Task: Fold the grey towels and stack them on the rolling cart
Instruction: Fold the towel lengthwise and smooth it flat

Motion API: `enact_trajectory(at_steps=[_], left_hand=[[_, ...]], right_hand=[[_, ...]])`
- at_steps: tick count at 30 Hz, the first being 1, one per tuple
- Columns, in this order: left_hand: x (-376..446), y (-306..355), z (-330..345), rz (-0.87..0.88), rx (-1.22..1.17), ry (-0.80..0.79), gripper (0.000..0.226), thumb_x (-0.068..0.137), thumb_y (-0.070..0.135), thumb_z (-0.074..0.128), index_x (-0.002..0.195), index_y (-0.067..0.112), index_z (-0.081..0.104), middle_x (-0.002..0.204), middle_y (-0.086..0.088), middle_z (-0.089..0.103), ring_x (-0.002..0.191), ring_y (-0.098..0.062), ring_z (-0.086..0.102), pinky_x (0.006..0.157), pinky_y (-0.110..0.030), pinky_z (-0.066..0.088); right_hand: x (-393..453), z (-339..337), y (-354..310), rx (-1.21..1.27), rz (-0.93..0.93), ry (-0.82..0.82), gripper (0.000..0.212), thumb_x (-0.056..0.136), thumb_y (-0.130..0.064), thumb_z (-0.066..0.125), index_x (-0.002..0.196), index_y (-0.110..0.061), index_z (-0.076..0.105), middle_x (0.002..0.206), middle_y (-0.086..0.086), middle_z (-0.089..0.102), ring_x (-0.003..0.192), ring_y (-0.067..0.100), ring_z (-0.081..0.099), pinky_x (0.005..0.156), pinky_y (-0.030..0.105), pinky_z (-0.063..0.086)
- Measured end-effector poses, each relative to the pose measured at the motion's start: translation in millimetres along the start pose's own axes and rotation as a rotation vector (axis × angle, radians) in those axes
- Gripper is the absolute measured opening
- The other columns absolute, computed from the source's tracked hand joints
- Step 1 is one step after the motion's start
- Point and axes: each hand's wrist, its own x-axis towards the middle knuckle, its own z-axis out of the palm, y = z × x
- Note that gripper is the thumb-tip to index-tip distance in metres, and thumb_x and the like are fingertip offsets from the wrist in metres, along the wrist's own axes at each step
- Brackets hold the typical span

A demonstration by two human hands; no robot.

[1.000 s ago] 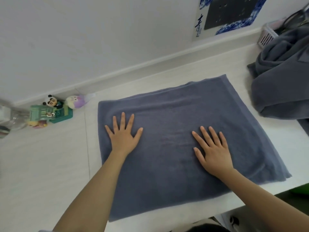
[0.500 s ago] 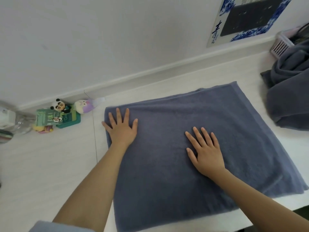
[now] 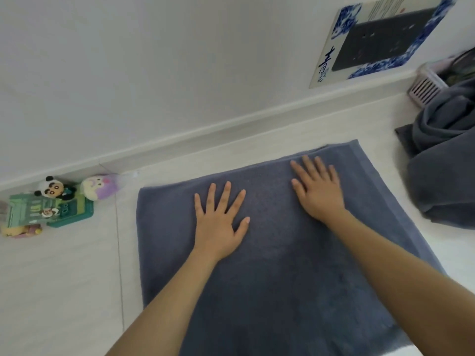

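the towel [image 3: 282,253] lies flat on the counter [image 3: 64,291], not yet folded small; more towels [image 3: 442,160] wait heaped at right, and no cart shows. its long axis runs from you toward the wall. your left hand [image 3: 218,222] and right hand [image 3: 318,191] press it, fingers straight, gripping nothing.

Single view only, head-worn, wide-angle; no second view to compare for overlap. Looks forward and steeply down from above the near edge of a white table [image 3: 64,278], towards the wall [image 3: 154,60] at 12 o'clock. Set close: both forearms enter from 6 o'clock and fill the lower frame, left hand [image 3: 218,222] near centre, right hand [image 3: 318,191] towards 1 o'clock. Horizon tilted, the wall base rising from 9 o'clock to 3 o'clock. Straight lines bowed at the edges.
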Motion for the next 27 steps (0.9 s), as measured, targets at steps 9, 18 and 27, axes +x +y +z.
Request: enact_trajectory(at_steps=[9,18,27], left_hand=[[12.3,25.8,-0.1,-0.172,-0.075,0.066,0.071,0.086,0.057,0.020,0.147,0.023,0.031,0.158,-0.007,0.019,0.147,-0.033,0.002,0.113,-0.061,-0.008],[12.5,23.1,3.1,-0.171,-0.014,0.030,0.069,0.087,0.059,0.009,0.149,0.031,-0.001,0.157,0.001,-0.010,0.147,-0.026,-0.008,0.113,-0.056,-0.014],[-54.6,-11.7,-9.1,-0.372,-0.389,0.304,0.032,0.095,0.018,0.047,0.122,0.010,0.062,0.143,-0.015,0.045,0.137,-0.027,0.036,0.118,-0.047,0.014]], right_hand=[[-7.3,4.6,-11.1,-0.016,-0.290,0.049,0.056,0.094,-0.050,0.019,0.146,-0.031,0.028,0.153,0.001,0.028,0.143,0.025,0.022,0.115,0.041,0.004],[32.9,-13.2,71.5,0.007,0.139,0.006,0.058,0.097,-0.054,0.013,0.150,-0.033,0.006,0.159,0.003,0.003,0.146,0.025,-0.002,0.117,0.048,-0.003],[-66.3,-0.4,-21.8,0.087,-0.177,0.135,0.055,0.098,-0.042,0.018,0.145,-0.020,0.036,0.151,0.009,0.033,0.141,0.028,0.025,0.115,0.042,0.007]])
